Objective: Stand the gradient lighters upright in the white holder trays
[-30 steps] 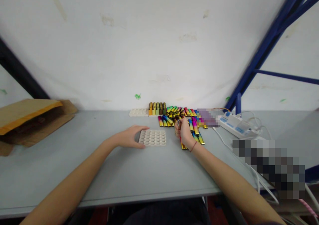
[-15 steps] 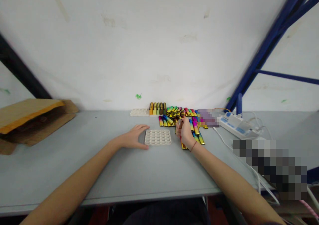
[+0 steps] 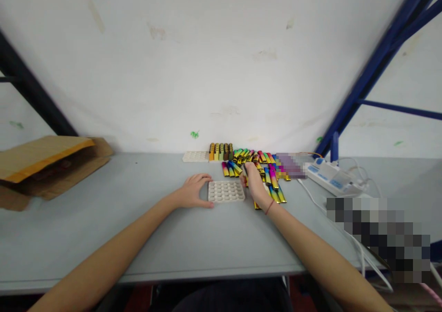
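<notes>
A white tray with round holes [image 3: 226, 191] lies flat on the grey table [image 3: 165, 238]. My left hand [image 3: 194, 191] rests against the tray's left edge, fingers curved around it. My right hand [image 3: 254, 184] is at the tray's right edge, fingers pinched on a small lighter whose tip shows above them. Behind and to the right of that hand lies a heap of shiny multicoloured lighters [image 3: 262, 167]. Further back, a second white tray [image 3: 195, 156] holds a row of upright lighters [image 3: 221, 151].
An open cardboard box [image 3: 44, 164] lies at the table's left. A white power strip [image 3: 331, 176] with cables sits at the right, beside a blurred patch. A blue metal rack frame [image 3: 373, 72] rises at the right. A white wall backs the table.
The tray has slid to the right under my left hand, closer to the lighter heap. My right hand has dropped lower and now sits at the tray's right edge.
</notes>
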A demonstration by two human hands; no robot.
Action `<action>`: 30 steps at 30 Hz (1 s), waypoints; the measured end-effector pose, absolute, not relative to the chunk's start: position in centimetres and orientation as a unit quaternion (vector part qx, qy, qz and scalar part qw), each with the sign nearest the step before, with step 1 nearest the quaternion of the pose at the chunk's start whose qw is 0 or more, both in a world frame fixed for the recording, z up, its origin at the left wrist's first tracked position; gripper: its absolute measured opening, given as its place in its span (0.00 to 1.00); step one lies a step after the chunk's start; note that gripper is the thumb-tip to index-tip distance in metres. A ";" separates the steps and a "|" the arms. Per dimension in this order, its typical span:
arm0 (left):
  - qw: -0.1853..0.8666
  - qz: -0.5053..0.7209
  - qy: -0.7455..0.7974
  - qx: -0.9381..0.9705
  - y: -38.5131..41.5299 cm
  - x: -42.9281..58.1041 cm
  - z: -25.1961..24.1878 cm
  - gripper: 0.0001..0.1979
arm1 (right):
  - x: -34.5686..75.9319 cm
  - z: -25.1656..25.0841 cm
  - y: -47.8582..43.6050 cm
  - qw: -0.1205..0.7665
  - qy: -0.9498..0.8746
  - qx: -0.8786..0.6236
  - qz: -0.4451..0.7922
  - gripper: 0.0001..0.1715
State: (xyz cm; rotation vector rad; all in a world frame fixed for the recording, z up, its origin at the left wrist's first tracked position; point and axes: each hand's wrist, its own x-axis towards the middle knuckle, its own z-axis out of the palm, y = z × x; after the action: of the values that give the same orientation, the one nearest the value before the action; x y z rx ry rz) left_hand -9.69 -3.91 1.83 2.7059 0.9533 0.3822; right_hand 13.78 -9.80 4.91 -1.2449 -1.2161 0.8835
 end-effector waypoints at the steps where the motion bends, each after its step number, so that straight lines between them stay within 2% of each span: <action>1: 0.121 0.135 0.330 0.926 -3.9 -9.6 1.7 0.41 | 13.6 5.3 -10.0 0.564 -0.544 -0.515 0.348 0.17; 6: 0.109 0.150 0.330 0.926 -4.0 -9.5 1.4 0.39 | 11.8 6.3 -9.2 0.532 -0.667 -0.461 0.243 0.15; 10: 0.108 0.143 0.342 0.922 -4.2 -9.4 1.6 0.39 | 10.3 5.6 -7.9 0.485 -0.706 -0.470 0.211 0.15; 17: 0.114 0.150 0.341 0.921 -4.3 -9.3 1.6 0.39 | 10.2 4.8 -7.5 0.405 -0.781 -0.466 0.098 0.10; 30: 0.103 0.140 0.345 0.923 -4.4 -9.4 1.7 0.40 | 9.9 5.3 -7.9 0.351 -0.807 -0.463 0.104 0.10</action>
State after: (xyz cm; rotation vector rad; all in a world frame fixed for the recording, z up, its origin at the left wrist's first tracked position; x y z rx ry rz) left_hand -9.36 -4.43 1.67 2.7225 1.0169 0.4132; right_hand 9.86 -7.86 5.27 -1.1991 -2.0909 0.2685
